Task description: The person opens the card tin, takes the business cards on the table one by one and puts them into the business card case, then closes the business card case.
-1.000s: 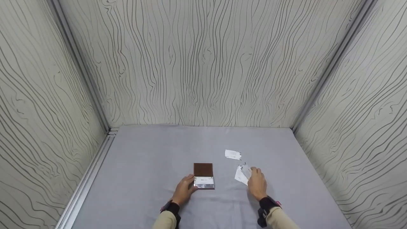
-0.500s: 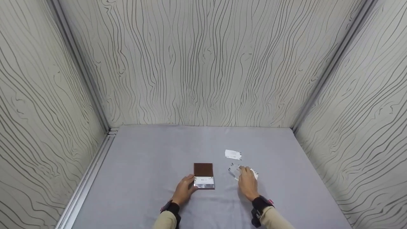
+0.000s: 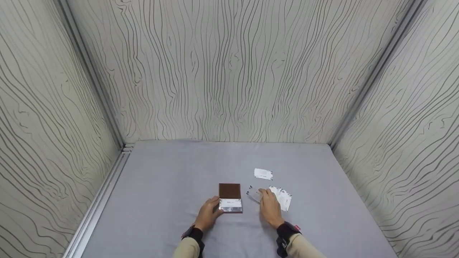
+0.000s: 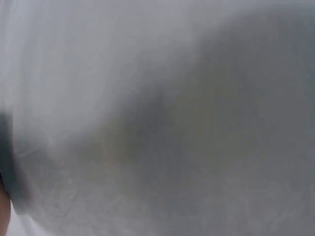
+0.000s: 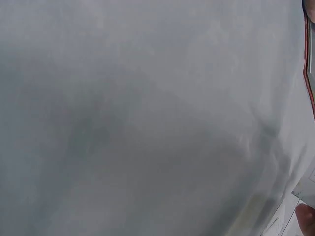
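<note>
An open brown card case lies on the grey cloth, with a white card in its near half above a shiny strip. My left hand holds the case by its left edge, thumb at the near corner. My right hand pinches a white business card with dark corner decoration, just right of the case. Behind that hand, several overlapping white cards lie fanned on the cloth. In the right wrist view, the case's edge and a fingertip on a card show at the right border.
A single white card lies farther back on the cloth-covered table. Wood-patterned panels enclose the table at the back and sides. A metal rail runs along the left edge. The left wrist view shows mostly blurred cloth.
My right hand has moved left toward the case with one card, sliding it off the others, which now show fanned to its right. The left hand and the case have stayed in place.
</note>
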A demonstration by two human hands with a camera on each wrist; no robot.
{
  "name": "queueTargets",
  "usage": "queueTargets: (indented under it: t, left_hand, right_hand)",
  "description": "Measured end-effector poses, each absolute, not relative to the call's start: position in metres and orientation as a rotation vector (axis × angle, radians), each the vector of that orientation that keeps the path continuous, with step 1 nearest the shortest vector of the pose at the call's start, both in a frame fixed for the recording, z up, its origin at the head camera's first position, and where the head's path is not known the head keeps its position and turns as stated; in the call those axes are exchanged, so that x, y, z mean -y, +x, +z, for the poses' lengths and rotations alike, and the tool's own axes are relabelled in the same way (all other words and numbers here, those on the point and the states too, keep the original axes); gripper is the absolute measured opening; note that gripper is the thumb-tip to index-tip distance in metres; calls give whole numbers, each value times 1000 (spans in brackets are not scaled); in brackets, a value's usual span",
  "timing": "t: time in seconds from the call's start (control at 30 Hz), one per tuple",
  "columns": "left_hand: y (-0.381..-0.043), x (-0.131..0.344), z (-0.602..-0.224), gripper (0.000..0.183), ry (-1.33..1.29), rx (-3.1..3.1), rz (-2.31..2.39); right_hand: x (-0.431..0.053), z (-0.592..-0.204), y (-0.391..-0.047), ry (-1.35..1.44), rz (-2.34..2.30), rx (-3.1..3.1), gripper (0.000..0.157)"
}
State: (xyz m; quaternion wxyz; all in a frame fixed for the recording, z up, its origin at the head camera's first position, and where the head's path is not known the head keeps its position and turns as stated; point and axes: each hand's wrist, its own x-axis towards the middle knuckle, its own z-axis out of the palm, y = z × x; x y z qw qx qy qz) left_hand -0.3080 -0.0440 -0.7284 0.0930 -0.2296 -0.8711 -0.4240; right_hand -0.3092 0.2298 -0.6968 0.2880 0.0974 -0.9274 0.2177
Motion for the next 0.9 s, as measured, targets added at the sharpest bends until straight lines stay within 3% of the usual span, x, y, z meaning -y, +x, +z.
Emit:
queueTargets:
  t: [0.9]
  left_hand:
    - [-308,42,-729,44,-639,2603,-1277]
  right_hand:
    - [-187,-692,-315,542,745,2370,27]
